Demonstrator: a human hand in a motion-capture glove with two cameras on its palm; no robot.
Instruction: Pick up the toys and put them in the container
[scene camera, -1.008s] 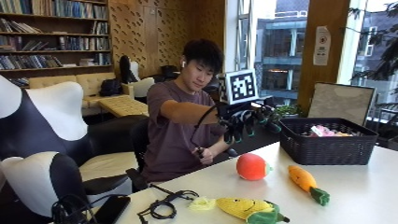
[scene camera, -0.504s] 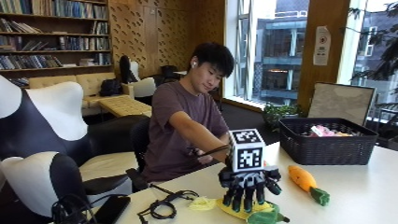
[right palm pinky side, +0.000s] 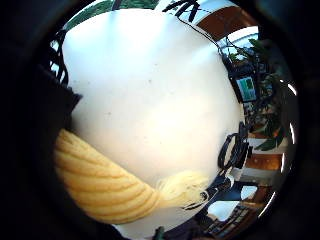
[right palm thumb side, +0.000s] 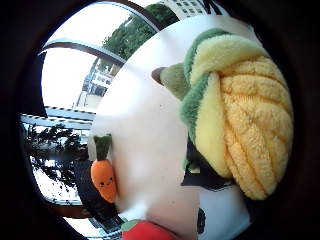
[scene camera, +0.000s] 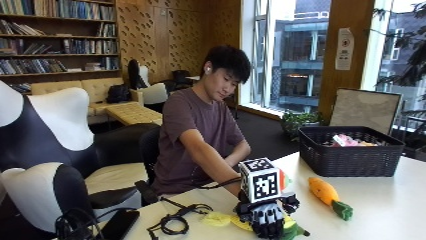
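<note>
- We see the gloved right hand (scene camera: 268, 219) lowered onto the near edge of the white table (scene camera: 386, 200), its black fingers pointing down and curled over the plush corn toy (scene camera: 290, 229); only a sliver of yellow and green shows under and beside the hand in the outside view.
- From the thumb side of the palm, the corn toy (right palm thumb side: 240, 110) sits right against the hand: rows of puffy golden-yellow kernels, wrapped on one side by a fuzzy green husk with a pale yellow lining, ending in a brownish-green stub.
- From the little-finger side, we see the ribbed yellow body of the corn (right palm pinky side: 95, 182) and a tuft of pale cream silk (right palm pinky side: 185, 189) lying on the table top.
- The plush carrot (scene camera: 325, 195) lies on the table near the hand, toward the basket: orange body, green leaves at one end. In the thumb-side view the carrot (right palm thumb side: 103, 176) shows a small stitched smiling face.
- A red round plush (right palm thumb side: 147, 232) lies just behind the hand; we cannot tell which toy it is.
- The black woven basket (scene camera: 349, 152) stands well beyond the hand at the far end of the table, with pink and pale items inside.
- A black cable bundle (scene camera: 174, 221) lies on the table on the other side of the hand.
</note>
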